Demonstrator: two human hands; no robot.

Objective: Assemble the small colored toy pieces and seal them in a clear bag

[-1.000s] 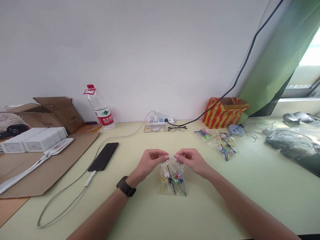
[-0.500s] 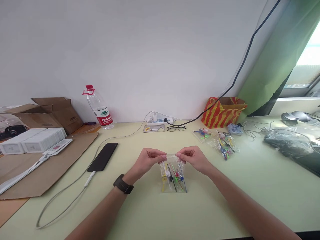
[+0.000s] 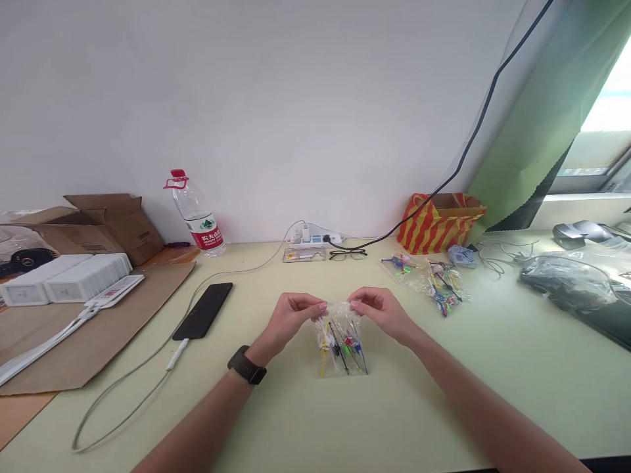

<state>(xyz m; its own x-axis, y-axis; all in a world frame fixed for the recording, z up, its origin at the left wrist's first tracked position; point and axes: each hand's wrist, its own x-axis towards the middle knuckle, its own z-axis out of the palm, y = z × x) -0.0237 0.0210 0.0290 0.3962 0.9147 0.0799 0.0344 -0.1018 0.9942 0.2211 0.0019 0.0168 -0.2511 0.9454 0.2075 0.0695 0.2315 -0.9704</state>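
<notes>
A small clear plastic bag (image 3: pixel 342 341) with several coloured pins inside stands on the pale green table (image 3: pixel 305 420) in front of me. My left hand (image 3: pixel 290 317) pinches the bag's top edge at the left corner. My right hand (image 3: pixel 382 310) pinches the same edge at the right corner. Both hands have fingers closed on the bag's rim. A black watch (image 3: pixel 246 365) sits on my left wrist.
More clear bags of coloured pins (image 3: pixel 434 279) lie at the back right. A black phone (image 3: pixel 203 309) on a white cable lies to the left. Farther back I see a water bottle (image 3: pixel 197 213), power strip (image 3: pixel 313 238), glasses (image 3: pixel 348 253), striped bag (image 3: pixel 438 222) and cardboard box (image 3: pixel 93 223).
Both hands have stayed pinched on the bag's top edge and shifted slightly up and away from me. The bag has barely moved.
</notes>
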